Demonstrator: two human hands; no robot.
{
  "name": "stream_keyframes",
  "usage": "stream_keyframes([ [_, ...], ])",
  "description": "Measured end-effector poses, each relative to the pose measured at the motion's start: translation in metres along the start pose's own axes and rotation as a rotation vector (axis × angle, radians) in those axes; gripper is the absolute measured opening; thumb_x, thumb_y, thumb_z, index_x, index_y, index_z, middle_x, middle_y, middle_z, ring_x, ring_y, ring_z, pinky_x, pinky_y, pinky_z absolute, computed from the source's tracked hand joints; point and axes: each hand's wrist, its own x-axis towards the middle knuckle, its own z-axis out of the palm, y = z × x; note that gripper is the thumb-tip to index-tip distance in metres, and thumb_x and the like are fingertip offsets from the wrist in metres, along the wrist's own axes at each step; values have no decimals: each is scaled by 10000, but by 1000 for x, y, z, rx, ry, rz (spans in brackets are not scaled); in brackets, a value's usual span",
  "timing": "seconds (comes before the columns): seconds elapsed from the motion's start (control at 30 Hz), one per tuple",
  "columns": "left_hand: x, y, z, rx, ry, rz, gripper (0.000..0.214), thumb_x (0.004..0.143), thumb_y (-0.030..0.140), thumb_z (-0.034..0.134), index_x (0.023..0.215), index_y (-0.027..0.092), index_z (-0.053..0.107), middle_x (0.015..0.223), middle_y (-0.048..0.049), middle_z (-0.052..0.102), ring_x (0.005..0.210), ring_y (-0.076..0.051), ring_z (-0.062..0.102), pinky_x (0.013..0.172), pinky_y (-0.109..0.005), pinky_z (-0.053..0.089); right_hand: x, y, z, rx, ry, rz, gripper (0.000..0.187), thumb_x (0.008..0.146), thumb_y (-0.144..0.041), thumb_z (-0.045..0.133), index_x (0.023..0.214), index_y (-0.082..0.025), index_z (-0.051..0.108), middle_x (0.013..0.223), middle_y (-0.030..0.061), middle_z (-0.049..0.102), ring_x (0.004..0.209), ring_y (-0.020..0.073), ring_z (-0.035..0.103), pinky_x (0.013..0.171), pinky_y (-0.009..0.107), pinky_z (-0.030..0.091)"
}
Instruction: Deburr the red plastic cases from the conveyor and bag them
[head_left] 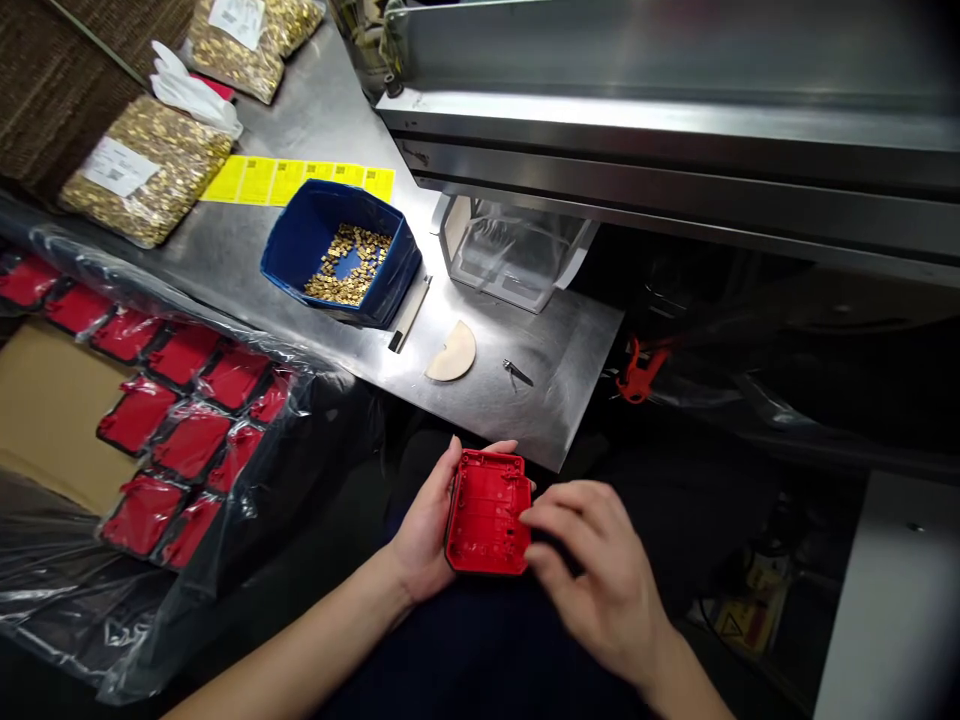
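Note:
My left hand [427, 525] is wrapped round a red plastic housing [491, 515] with a dark outer edge, held over my lap. The housing's open inside faces up, showing ribs, small posts and a dark hole near its right side. At that right rim is my right hand [596, 570], slightly blurred. Its index finger and thumb are a little apart, their tips at or just above the rim, and I see nothing between them. Whether they press on the housing I cannot tell.
A blue bin [289, 245] of small brass pieces stands on the metal table [341, 350]. Nearby are a beige part-disc [454, 355], nail clippers [517, 373] and a clear-fronted tray [510, 260]. Bagged brass parts [180, 155] lie behind; red housings [191, 440] fill a plastic-lined box. A metal machine beam [675, 170] overhangs.

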Motion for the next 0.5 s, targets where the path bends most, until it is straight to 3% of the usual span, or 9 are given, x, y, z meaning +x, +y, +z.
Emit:
stream_keyframes([
  [0.07, 3, -1, 3, 13, -14, -4, 638, 1028, 592, 402, 1450, 138, 555, 1123, -196, 738, 995, -285, 713, 935, -401, 529, -6, -12, 3, -21, -63, -106, 237, 997, -337, 633, 1181, -189, 649, 1143, 87, 680, 1065, 253, 587, 985, 430, 407],
  [0.13, 4, -2, 7, 40, -19, -3, 643, 1027, 594, 405, 1445, 133, 563, 1133, -199, 737, 998, -282, 710, 956, -399, 520, -7, -19, 6, -15, -69, -117, 208, 992, -285, 635, 1172, -181, 654, 1111, 75, 697, 1029, 246, 591, 956, 430, 401],
  [0.3, 6, -4, 21, 84, 44, 52, 608, 1024, 570, 442, 1388, 118, 620, 1093, -167, 741, 972, -261, 707, 930, -363, 535, -1, -28, 8, 119, -55, 63, 129, 969, -162, 611, 1061, -229, 674, 956, 15, 708, 849, 190, 586, 764, 360, 414],
  [0.5, 4, -15, 29, 112, 144, 94, 545, 1009, 561, 499, 1312, 143, 675, 991, -123, 741, 869, -204, 693, 829, -291, 548, -2, -30, 7, 259, -155, 228, 99, 937, -144, 631, 912, -235, 659, 876, -16, 687, 829, 166, 590, 744, 320, 428],
])
